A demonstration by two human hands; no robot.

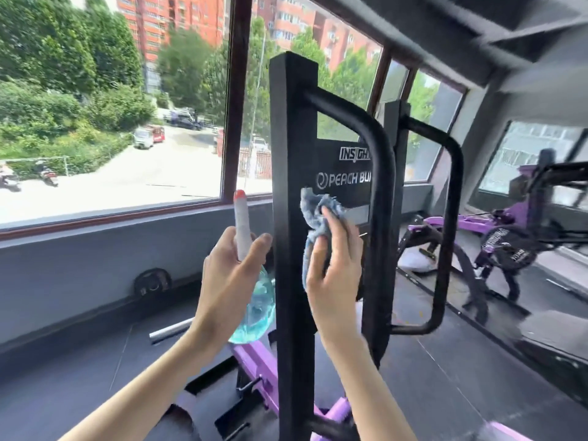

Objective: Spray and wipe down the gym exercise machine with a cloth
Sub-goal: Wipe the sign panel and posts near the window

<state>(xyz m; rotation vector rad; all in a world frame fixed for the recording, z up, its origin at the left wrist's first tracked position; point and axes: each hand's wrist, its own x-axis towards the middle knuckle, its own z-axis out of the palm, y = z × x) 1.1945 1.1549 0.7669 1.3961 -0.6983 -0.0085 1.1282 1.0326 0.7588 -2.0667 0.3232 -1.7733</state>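
Observation:
A black upright post (291,173) of the exercise machine stands in the middle, with a curved black handle bar (378,192) and a lettered black panel (342,173) to its right. My right hand (334,268) presses a crumpled blue-grey cloth (318,214) against the panel just right of the post. My left hand (232,275) grips a spray bottle (254,300) by its neck; the bottle holds blue liquid and its white nozzle with a red tip (240,198) points upward, left of the post.
A large window (111,106) with a brown frame fills the left wall behind the machine. Purple frame parts (257,364) lie low near the post's base. A mirror (509,218) at right reflects the purple machine. Dark rubber floor (79,370) spreads below.

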